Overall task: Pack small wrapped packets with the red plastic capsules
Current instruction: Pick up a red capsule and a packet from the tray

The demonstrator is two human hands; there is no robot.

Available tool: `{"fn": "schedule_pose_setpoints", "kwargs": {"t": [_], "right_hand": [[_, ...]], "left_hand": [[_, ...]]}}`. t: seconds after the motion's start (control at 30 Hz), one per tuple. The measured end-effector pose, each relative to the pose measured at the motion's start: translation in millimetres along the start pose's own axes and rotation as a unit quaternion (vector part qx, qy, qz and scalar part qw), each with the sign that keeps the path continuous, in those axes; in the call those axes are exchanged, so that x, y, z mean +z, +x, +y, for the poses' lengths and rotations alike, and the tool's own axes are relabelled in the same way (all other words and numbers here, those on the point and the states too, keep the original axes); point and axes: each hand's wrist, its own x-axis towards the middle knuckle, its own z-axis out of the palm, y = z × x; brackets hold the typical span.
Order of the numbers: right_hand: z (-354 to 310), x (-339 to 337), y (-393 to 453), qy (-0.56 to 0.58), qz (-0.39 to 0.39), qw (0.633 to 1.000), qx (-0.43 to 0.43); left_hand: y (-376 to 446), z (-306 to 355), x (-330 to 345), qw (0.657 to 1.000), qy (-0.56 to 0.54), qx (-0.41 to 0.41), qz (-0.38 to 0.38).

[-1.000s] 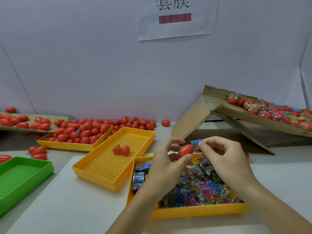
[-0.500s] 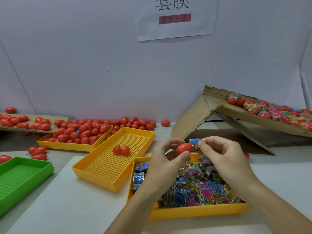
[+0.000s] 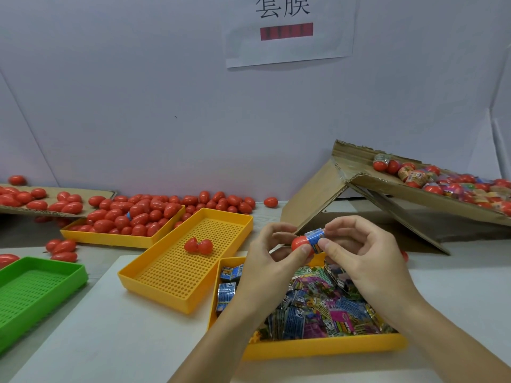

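Red plastic fills much of the bench: the left hand [image 3: 272, 254] pinches a red capsule half [image 3: 300, 242] between thumb and fingertips, while the right hand [image 3: 359, 251] pinches a blue wrapped packet [image 3: 315, 239] against its open mouth, so this packet looks part-way in and the capsule not yet closed. Both are held in the air just above the far edge of the near yellow tray [image 3: 326, 348], which is heaped with more wrapped packets [image 3: 326, 308], so plenty seems left to pack. 1 opened capsule [image 3: 198, 246], its 2 halves joined, lies in the middle yellow tray [image 3: 154, 283]. Closed capsules [image 3: 132, 215] pile in the far yellow tray [image 3: 110, 239] and along the wall. Finished-looking goods sit on the cardboard flap [image 3: 414, 194] at right. A green tray [image 3: 69, 275] sits at left.
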Motion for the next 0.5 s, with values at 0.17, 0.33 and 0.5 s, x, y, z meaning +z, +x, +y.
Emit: {"fn": "schedule_pose_setpoints", "kwargs": {"t": [0.17, 0.33, 0.5], "right_hand": [[0.9, -0.7, 1.5, 0.05, -0.013, 0.998, 0.026], [3.8, -0.8, 2.5, 0.095, -0.05, 0.993, 0.055], [5.3, -0.8, 2.6, 0.103, -0.047, 0.992, 0.058]], "left_hand": [[-0.2, -1.3, -1.1, 1.0, 0.02, 0.007, 0.005], [-0.3, -1.6, -1.6, 0.999, 0.049, 0.024, 0.006], [-0.9, -0.7, -1.9, 0.998, 0.047, 0.028, -0.002]]}}
